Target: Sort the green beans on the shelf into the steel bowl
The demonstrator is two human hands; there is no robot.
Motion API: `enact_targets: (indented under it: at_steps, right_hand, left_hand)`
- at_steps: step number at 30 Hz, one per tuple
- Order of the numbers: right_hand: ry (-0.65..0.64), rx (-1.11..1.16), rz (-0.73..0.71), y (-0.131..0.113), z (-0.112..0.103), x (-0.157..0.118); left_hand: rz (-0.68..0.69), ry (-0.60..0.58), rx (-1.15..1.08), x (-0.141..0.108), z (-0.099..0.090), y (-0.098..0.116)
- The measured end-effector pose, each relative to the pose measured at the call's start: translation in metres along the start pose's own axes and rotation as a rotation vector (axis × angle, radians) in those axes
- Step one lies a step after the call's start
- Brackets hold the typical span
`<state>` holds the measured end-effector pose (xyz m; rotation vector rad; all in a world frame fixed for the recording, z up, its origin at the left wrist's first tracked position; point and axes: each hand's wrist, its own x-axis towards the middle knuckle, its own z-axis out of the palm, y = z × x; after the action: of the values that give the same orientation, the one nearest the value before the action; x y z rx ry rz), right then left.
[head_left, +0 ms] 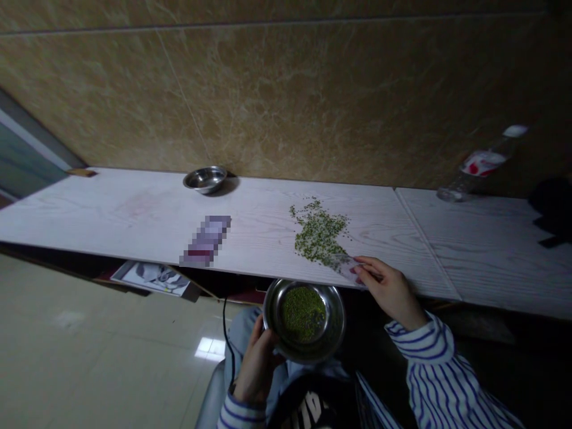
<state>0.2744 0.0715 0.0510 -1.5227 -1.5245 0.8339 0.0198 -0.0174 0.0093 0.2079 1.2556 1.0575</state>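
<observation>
My left hand [260,361] grips the left rim of a metal bowl [338,319], which sits over my lap just below the table's front edge. Small green beans [304,313], likely mung beans, cover the bowl's bottom. Between the thumb and fingers of my right hand [388,287] is a thin clear plastic piece [346,266], perhaps a bag; its exact kind is unclear. The plastic touches the near end of a spread of loose green beans [319,232] on the white wood-grain tabletop [259,232].
Against the tiled wall stands a second, smaller metal bowl [205,180]. A pixelated flat item [206,240] lies near the front edge. At right are a clear bottle [480,164] with a white cap and a dark object [552,208]. An open drawer [154,279] juts out below.
</observation>
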Motion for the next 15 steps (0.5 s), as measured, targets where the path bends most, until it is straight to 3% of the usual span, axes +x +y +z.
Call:
enact_targets:
  at_steps: [15]
  right_hand:
    - [0.117,-0.109,-0.006,0.011,-0.01,0.019]
  left_hand:
    - [-0.042,0.014,-0.013,0.014,0.007,0.001]
